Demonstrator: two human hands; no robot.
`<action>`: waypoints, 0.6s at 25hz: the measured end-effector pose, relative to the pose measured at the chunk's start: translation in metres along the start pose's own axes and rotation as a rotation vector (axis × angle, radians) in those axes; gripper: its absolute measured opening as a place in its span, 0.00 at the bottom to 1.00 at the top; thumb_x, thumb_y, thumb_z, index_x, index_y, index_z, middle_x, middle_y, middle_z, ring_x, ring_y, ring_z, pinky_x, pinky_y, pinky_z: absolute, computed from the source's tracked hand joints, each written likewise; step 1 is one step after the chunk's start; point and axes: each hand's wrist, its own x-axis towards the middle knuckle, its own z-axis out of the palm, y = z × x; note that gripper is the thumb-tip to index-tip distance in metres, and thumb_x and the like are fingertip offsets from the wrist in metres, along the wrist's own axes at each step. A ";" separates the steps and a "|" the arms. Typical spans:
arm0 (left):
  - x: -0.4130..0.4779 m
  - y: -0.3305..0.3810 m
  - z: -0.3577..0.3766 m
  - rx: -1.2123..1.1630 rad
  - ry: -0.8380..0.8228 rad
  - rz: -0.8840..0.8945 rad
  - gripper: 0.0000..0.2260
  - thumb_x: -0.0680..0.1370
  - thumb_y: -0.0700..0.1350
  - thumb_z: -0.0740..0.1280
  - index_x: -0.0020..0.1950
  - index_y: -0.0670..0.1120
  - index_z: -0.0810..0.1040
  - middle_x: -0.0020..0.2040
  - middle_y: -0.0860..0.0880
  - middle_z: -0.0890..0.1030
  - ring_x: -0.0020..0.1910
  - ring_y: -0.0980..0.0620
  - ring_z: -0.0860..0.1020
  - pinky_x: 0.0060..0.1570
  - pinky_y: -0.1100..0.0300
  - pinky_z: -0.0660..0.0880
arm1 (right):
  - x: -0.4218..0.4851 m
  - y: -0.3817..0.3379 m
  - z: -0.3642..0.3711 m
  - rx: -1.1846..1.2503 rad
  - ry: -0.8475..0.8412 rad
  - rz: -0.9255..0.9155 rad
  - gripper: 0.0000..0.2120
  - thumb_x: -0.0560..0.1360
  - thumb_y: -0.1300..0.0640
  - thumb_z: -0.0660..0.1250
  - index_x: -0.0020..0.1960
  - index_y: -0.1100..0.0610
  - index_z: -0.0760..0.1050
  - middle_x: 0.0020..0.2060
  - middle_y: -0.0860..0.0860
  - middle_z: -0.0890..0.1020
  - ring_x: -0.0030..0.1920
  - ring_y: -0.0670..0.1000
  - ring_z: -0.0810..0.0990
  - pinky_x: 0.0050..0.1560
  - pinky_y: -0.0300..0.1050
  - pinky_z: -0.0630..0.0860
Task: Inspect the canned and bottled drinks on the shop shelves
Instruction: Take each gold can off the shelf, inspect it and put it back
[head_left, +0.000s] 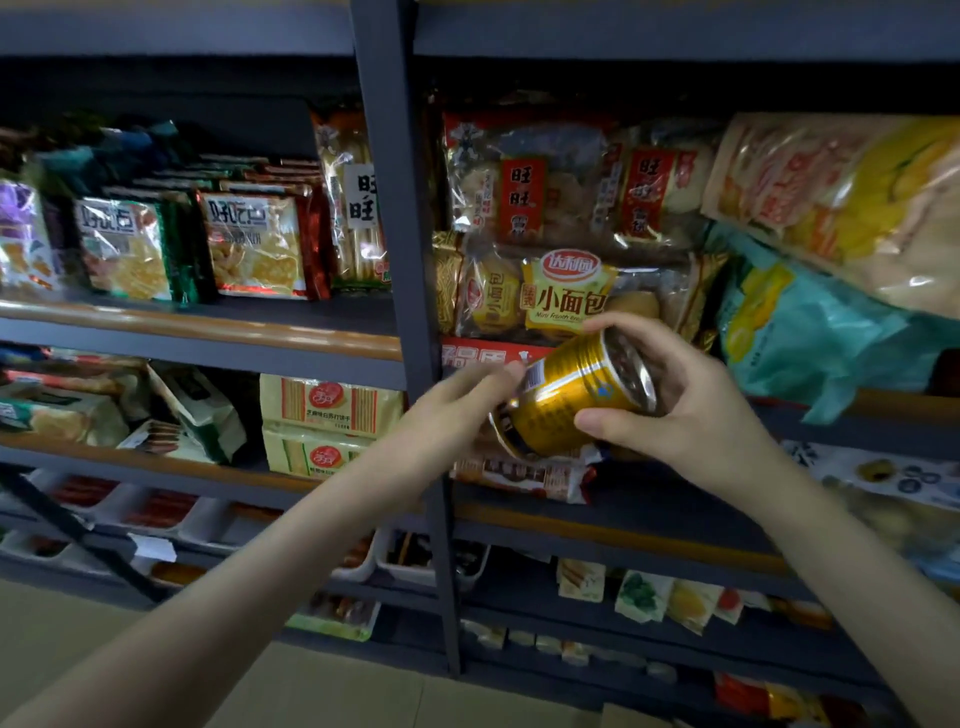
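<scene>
My right hand (691, 410) curls round one end of the gold can (561, 400), thumb below and fingers over the top. My left hand (457, 410) lays straight fingers on the other end, by the barcode. The can hangs tilted in front of the shelf (597, 530), silver end toward two o'clock. I'd roll it slowly, with the left fingers as pivot, checking for dents and the date. I count one can, no bottles, two red cracker bags (524, 197) at twelve o'clock and two yellow biscuit packs (330, 410) at nine.

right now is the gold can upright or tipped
Tipped. The gold can lies nearly on its side, its silver end pointing up and right; the right hand grips that end, the left hand touches the lower end.
</scene>
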 end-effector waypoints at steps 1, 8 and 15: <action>-0.004 0.012 -0.003 0.199 -0.008 0.227 0.24 0.74 0.64 0.66 0.67 0.56 0.72 0.61 0.58 0.78 0.61 0.60 0.76 0.58 0.64 0.76 | 0.007 -0.013 -0.007 -0.029 0.018 -0.035 0.28 0.59 0.43 0.76 0.59 0.39 0.75 0.54 0.38 0.78 0.55 0.44 0.80 0.49 0.42 0.80; 0.010 0.118 -0.011 0.475 0.161 0.735 0.35 0.62 0.65 0.72 0.67 0.57 0.70 0.58 0.60 0.78 0.56 0.62 0.78 0.57 0.58 0.78 | 0.069 -0.119 -0.070 -0.190 -0.053 -0.199 0.26 0.63 0.43 0.74 0.60 0.39 0.74 0.55 0.38 0.80 0.55 0.40 0.79 0.47 0.34 0.77; 0.034 0.178 -0.016 0.375 0.117 0.873 0.28 0.70 0.56 0.73 0.68 0.51 0.72 0.56 0.56 0.81 0.54 0.61 0.80 0.56 0.60 0.78 | 0.113 -0.182 -0.105 -0.456 -0.089 -0.278 0.23 0.69 0.43 0.71 0.62 0.42 0.72 0.55 0.41 0.80 0.56 0.37 0.78 0.49 0.31 0.76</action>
